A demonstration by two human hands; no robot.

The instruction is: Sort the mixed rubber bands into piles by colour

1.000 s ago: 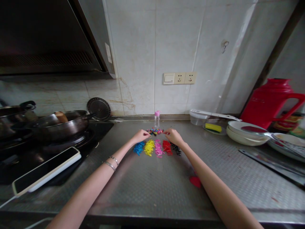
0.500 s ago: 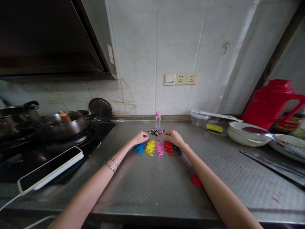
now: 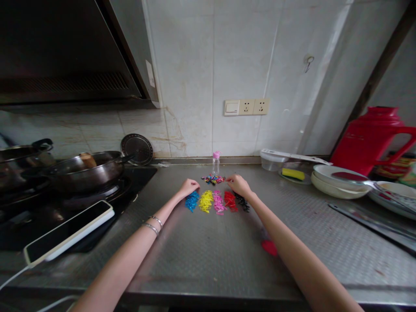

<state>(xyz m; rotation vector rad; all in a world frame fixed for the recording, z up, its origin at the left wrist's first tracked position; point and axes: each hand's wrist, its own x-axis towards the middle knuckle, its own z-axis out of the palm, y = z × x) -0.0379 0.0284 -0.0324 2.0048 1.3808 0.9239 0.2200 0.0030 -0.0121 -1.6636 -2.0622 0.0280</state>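
Note:
My left hand (image 3: 188, 187) is closed in a pinch just above the pile of small blue bands (image 3: 192, 201); what its fingertips hold, if anything, is too small to see. My right hand (image 3: 239, 185) is also pinched, its fingertips at the right edge of a mixed heap of multicoloured bands (image 3: 212, 179). Between the hands lie yellow bands (image 3: 206, 201), pink bands (image 3: 219, 202) and red bands (image 3: 231, 202), in separate piles. Black bands (image 3: 242, 203) lie partly under my right wrist. Behind the mixed heap stands a clear bottle with a pink cap (image 3: 216, 163).
On the left are a pan (image 3: 87, 173) on the stove and a white-cased phone (image 3: 69, 233) with a cable. Bowls (image 3: 334, 184), a yellow sponge (image 3: 293, 174) and a red thermos jug (image 3: 367, 141) stand right. A red object (image 3: 269, 248) lies beside my right forearm.
My left hand has shifted slightly left, from beside the yellow pile to over the blue one. My right fingertips have moved up a little to the mixed heap's edge.

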